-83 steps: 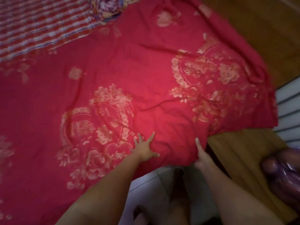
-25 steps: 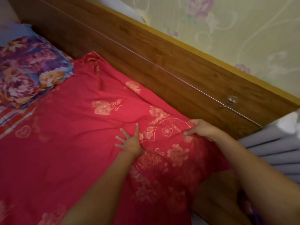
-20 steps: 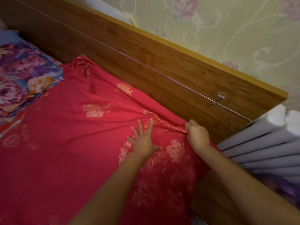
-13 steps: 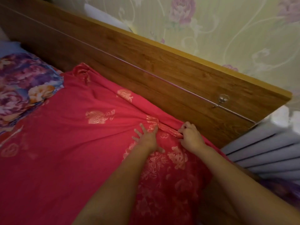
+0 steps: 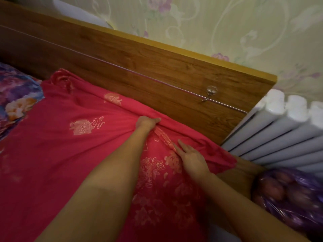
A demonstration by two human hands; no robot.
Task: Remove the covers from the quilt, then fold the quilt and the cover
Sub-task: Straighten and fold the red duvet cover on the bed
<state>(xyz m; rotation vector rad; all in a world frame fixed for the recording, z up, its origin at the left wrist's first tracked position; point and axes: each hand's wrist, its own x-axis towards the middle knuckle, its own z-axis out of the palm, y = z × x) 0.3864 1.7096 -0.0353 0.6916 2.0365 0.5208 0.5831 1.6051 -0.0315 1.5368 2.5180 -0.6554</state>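
The red gold-flowered quilt cover (image 5: 70, 154) lies spread over the bed, its far edge against the brown wooden headboard (image 5: 139, 63). A white ribbed radiator (image 5: 279, 137) stands at the right and a purple flowered pillow (image 5: 15, 95) lies at far left. The left hand (image 5: 146, 122) has its grip clenched on bunched cover beside the headboard. The right hand (image 5: 190, 154), grip released, rests flat-fingered on a fold just nearer.

A wooden headboard (image 5: 157, 67) stands against floral wallpaper (image 5: 227, 23), a white radiator (image 5: 279, 133) just beside it
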